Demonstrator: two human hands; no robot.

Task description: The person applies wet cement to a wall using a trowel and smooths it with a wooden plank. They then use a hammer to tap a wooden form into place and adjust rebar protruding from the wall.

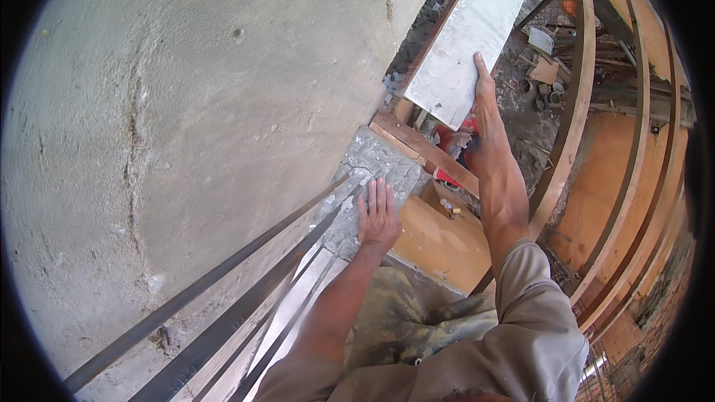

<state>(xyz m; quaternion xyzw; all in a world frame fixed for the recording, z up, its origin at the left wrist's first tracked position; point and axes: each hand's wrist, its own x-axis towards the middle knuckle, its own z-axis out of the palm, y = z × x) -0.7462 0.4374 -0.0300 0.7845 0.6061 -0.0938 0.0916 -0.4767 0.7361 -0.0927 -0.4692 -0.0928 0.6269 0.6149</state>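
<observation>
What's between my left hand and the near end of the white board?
In the head view, rough grey concrete, then a brown piece of wood, lie between your left hand and the white board.

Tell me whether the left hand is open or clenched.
Open: the left hand is palm-down, fingers stretched out over rough concrete.

Wall (246, 67): rose grey, rough, cracked.
Floor (530, 123): lay littered right of the wall.
Timbers (587, 30): ran farther right of it.
</observation>
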